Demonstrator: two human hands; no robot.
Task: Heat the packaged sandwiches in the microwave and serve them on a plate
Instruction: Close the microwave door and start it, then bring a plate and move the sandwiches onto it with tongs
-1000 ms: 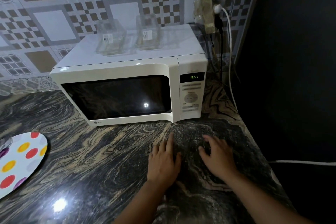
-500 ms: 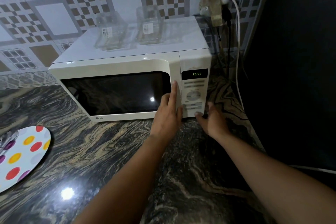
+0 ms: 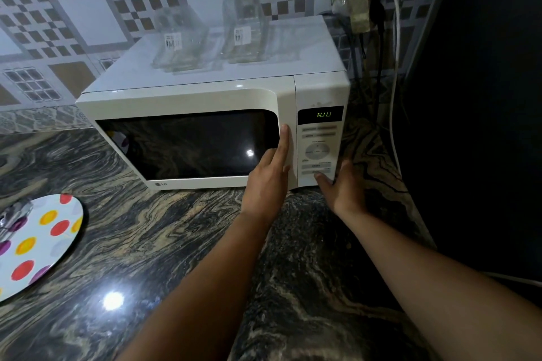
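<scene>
microwave (image 3: 205, 114) door under flat left hand (image 3: 268, 182).

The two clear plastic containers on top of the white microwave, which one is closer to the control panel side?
The right clear plastic container, standing nearer the white microwave's control panel; the other clear container stands left of it.

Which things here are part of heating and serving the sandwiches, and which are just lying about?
Part of the job:
microwave, door shut
plate on the counter
left hand on the door edge
right hand at the control panel

Lying about:
two clear containers on top of the microwave
white cable
</scene>
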